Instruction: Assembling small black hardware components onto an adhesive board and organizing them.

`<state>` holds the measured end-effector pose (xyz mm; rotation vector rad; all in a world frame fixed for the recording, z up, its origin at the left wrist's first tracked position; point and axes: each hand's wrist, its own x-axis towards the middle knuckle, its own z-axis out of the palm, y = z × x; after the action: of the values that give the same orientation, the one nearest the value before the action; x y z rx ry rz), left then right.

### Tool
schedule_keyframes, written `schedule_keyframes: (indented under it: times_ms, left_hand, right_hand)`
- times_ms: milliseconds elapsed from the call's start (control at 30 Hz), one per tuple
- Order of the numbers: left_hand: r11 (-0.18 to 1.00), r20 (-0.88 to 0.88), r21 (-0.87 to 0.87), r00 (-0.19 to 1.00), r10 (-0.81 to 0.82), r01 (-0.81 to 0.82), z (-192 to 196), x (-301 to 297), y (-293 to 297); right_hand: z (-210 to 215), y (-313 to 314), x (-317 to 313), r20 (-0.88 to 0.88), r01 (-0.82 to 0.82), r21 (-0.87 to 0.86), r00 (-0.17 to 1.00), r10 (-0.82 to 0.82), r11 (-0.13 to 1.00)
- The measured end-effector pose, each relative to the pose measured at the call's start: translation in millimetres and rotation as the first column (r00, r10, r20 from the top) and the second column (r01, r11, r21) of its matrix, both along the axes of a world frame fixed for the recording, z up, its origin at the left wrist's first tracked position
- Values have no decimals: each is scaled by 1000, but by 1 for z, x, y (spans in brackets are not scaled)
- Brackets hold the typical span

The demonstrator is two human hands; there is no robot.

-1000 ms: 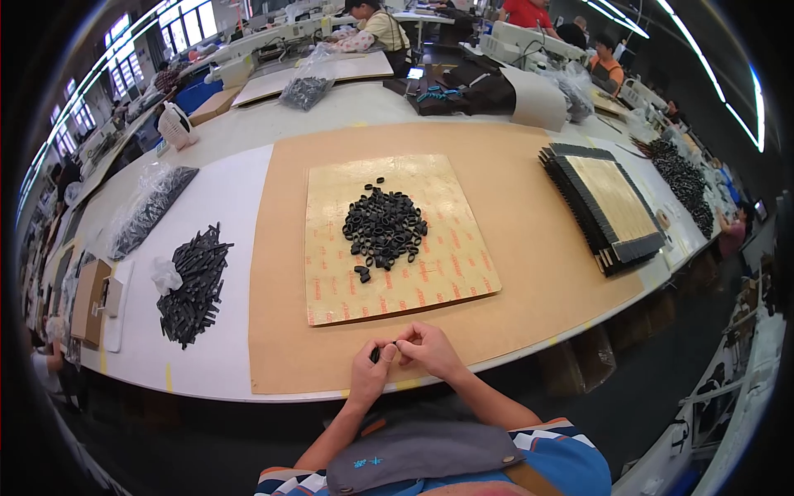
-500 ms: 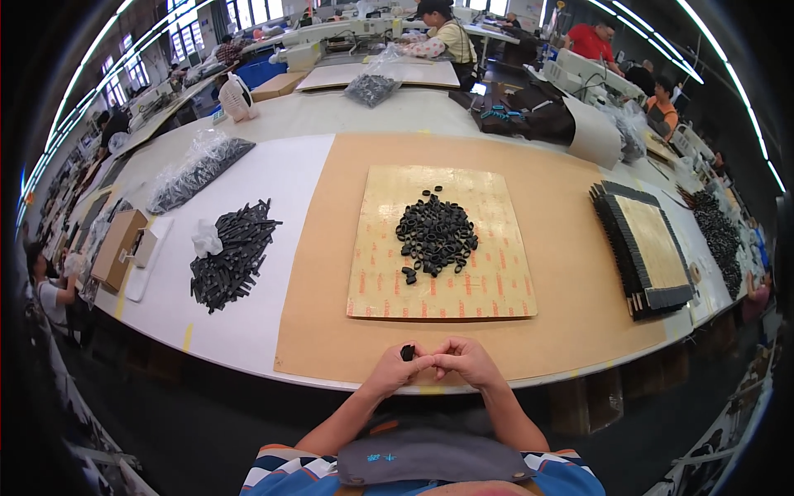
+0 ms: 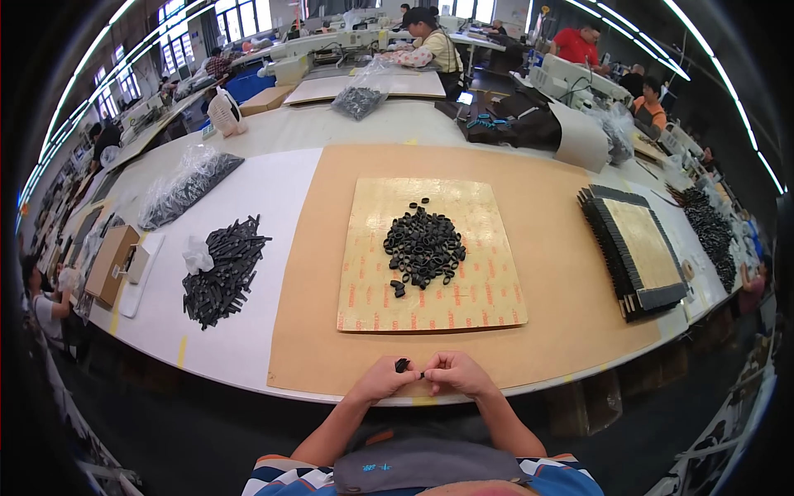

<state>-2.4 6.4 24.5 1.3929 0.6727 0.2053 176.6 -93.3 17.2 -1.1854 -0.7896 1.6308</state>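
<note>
Brown paper (image 3: pixel 306 331) covers the middle of a pale worktable (image 3: pixel 289 132) in a busy workroom. At its near edge, the left hand (image 3: pixel 385 380) is curled around a few short black strips (image 3: pixel 402 364), their ends poking up beside the thumb. The right hand (image 3: pixel 457 374) is close beside it, fingers drawn together; a small black piece (image 3: pixel 422 375) is pinched where the fingertips meet, mostly hidden by them.

Straight ahead lies a yellowish board (image 3: pixel 356 273) with red print, bearing a pile of small black rings (image 3: pixel 423 246); a few lie loose at the pile's far and near ends. Left of the paper is a heap of flat black strips (image 3: pixel 219 285), partly covered by crumpled white plastic (image 3: pixel 198 255). Beyond that are a clear bag (image 3: pixel 190 186) of dark pieces and, farther left, a cardboard box (image 3: pixel 114 263).

On the right, a stack of panels (image 3: pixel 637 244) fringed in black overlaps the paper's edge. Past it, a dark heap (image 3: pixel 707 231) spreads along the table. Dark material (image 3: pixel 513 120) and a curled pale sheet (image 3: pixel 579 136) occupy the far side, with co-workers (image 3: pixel 434 50) behind.
</note>
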Motion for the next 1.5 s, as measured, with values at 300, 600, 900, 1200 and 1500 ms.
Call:
schedule_keyframes:
  times_ms: [300, 600, 900, 1200, 1500]
  left_hand:
    - [989, -91, -115, 992, 82, -92, 0, 6, 9]
    - [995, -102, -76, 994, 48, -56, -3, 14, 10]
    - [1000, -172, -8, 985, 17, -18, -3, 13, 4]
    - [1000, -202, 7, 979, 19, -18, -1, 17, 6]
    - [1000, -188, 5, 982, 12, -11, -2, 17, 8]
  right_hand:
    - [3, 4, 21, -118, 11, 65, 993, -3, 998]
    - [-8, 7, 25, -168, 6, 21, 986, -2, 1000]
    - [-2, 2, 13, -70, 29, -90, 997, -35, 996]
    - [-2, 7, 13, -13, 39, -119, 999, -41, 992]
    - [-1, 11, 14, -6, 36, -132, 999, -37, 991]
